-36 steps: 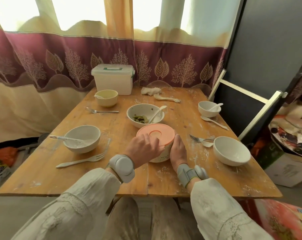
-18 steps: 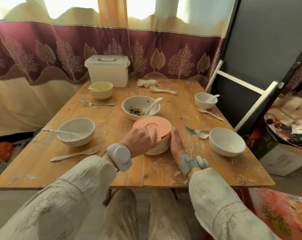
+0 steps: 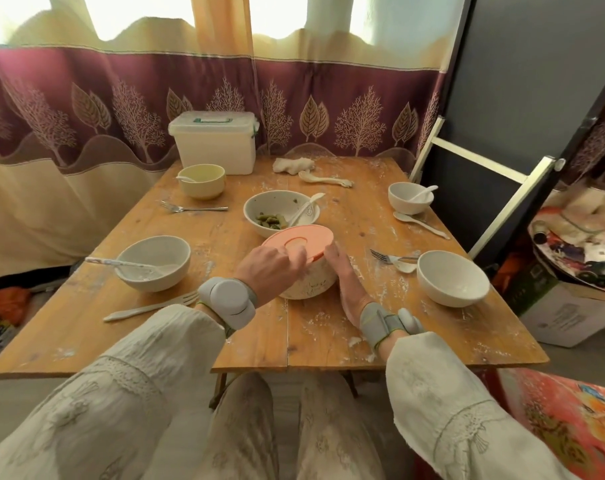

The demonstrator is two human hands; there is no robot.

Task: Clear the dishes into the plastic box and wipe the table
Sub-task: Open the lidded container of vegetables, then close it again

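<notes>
Wooden table dusty — left hand fingers curled on orange lid, lifting edge; right hand fingers straight, steadying bowl.

5 open bowls: cream, w/ greens, small white, left grey, right white. 1 lidded bowl. 3 forks. 1 plastic box. 1 cloth. 2 hands.

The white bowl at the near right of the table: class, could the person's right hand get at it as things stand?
Probably yes. The right hand rests against the lidded container, and the white bowl sits just to its right with only bare table between.
</notes>
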